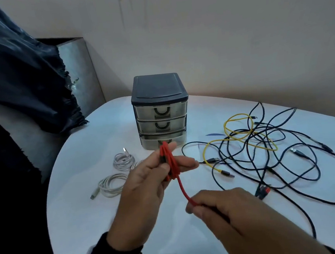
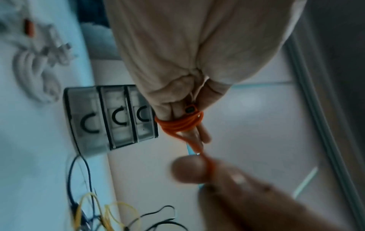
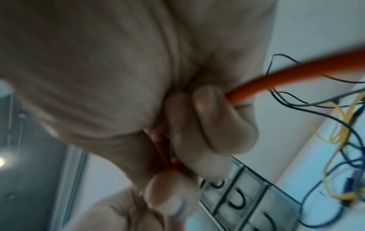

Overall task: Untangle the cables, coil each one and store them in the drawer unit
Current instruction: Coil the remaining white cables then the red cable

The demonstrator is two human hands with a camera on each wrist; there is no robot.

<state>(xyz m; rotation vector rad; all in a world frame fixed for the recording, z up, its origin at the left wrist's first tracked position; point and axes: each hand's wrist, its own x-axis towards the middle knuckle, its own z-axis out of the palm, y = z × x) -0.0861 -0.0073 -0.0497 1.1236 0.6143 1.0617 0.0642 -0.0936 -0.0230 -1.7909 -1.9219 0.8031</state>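
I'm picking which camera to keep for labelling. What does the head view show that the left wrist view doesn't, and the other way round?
Only the head view shows the dark lid of the three-drawer plastic unit, its bottom drawer pulled slightly out, the whole tangle of black and yellow cables and the dark fabric at left.

Only the left wrist view shows the black plug end tucked against the fingers, just above the coil.

Both show the left hand wrapped with the red cable, the right hand gripping its free run, and white coiled cables on the white table.
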